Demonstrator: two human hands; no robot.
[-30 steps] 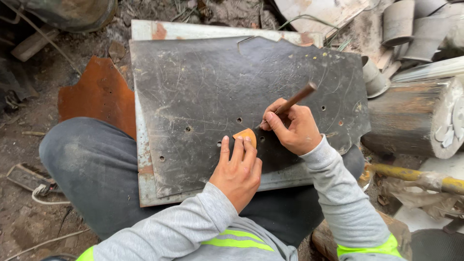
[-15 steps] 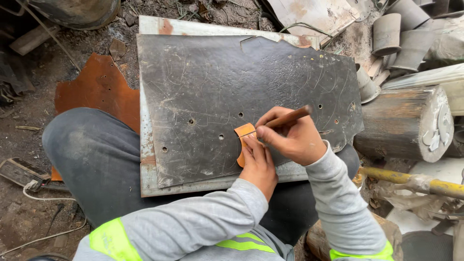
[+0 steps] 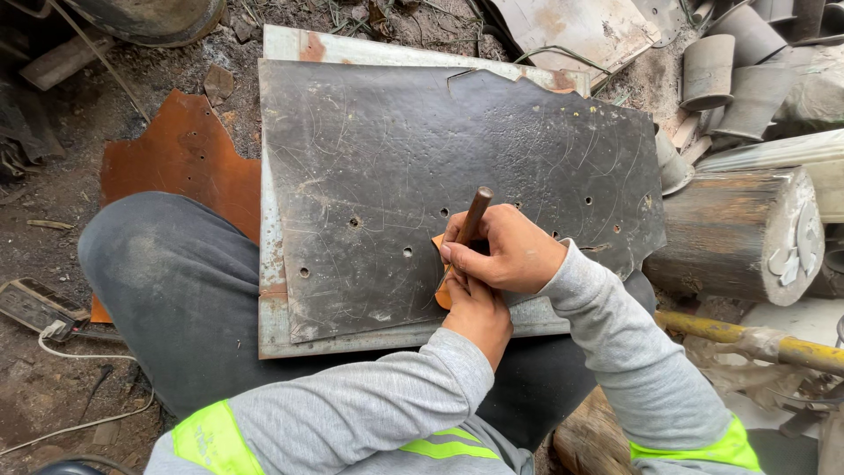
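A dark, scratched metal sheet with several punched holes lies across my lap on a lighter metal plate. My right hand grips a brown rod-shaped tool, its tip down on the sheet. My left hand lies under the right one and presses a small orange template flat on the sheet. Only an edge of the template shows between the hands.
A rusty orange sheet lies on the ground at left. A thick log stump and several grey metal cups stand at right. A yellow-handled tool lies at lower right, a cable and plug at lower left.
My right hand has swung the tool from slanting right to nearly upright and moved over my left hand, hiding most of the orange template. The view has shifted closer.
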